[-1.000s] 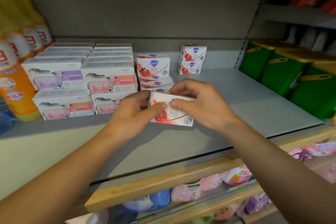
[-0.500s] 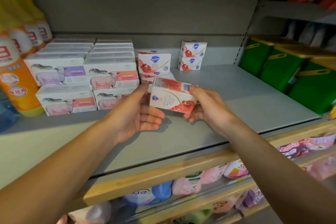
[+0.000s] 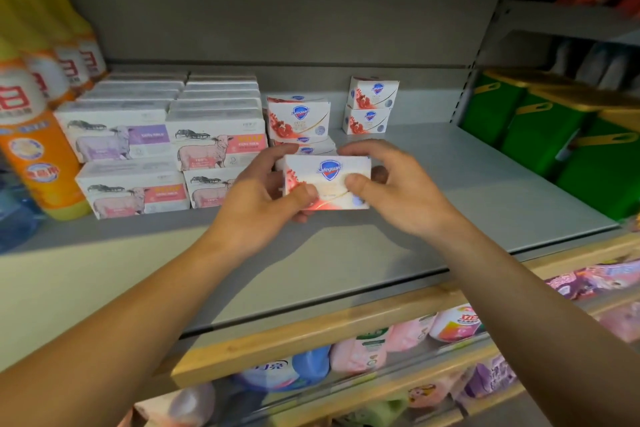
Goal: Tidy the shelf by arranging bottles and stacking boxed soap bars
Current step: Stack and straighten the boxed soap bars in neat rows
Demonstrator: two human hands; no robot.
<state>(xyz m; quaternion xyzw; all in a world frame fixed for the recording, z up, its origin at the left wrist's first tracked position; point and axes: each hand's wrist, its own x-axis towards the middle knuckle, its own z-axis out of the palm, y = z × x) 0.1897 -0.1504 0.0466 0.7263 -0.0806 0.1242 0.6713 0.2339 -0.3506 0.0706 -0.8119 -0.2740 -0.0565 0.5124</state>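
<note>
Both hands are holding one white-and-red soap box upright above the grey shelf, its blue shield logo facing the camera. The left hand is curling its fingers around the box's left end, thumb pressing the front; the right hand is pinching the right end, thumb on the front and fingers reaching over the top. Just behind, a stack of matching boxes is sitting beside the sheep-printed boxes, possibly touching them. Two more matching boxes are standing stacked against the back wall, and orange bottles are lining the far left.
</note>
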